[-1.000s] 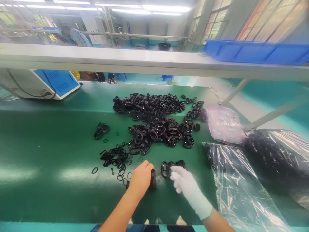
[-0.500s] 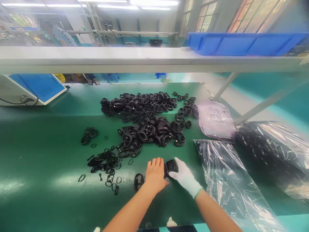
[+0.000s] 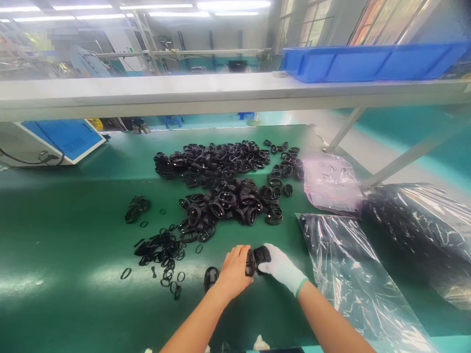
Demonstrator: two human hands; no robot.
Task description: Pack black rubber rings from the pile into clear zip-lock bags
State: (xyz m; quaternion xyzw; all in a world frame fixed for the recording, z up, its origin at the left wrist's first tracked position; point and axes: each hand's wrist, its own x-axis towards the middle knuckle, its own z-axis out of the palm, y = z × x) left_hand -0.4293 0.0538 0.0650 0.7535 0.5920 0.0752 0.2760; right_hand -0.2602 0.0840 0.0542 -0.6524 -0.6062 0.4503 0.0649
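Observation:
My bare left hand is closed around a coiled black cable, its round face visible at the fingertips. Right beside it, my right hand, in a white glove with a green cuff, grips a row of coiled black cables standing on edge. Just left of my left hand, another coiled cable stands by itself on the green mat. Further left lies a heap of small black bands, with a few loose ones around it. Beyond my hands spreads a big pile of coiled cables.
Clear plastic bags lie flat on the right, with pinkish bags behind and a bulging bag beside them. A white shelf spans the back, holding a blue bin. A blue-grey machine stands far left.
My left hand has rolled back and its fingers have curled, so the coil in it now shows. My right hand stays almost in place on the row of cables. The view has shifted slightly.

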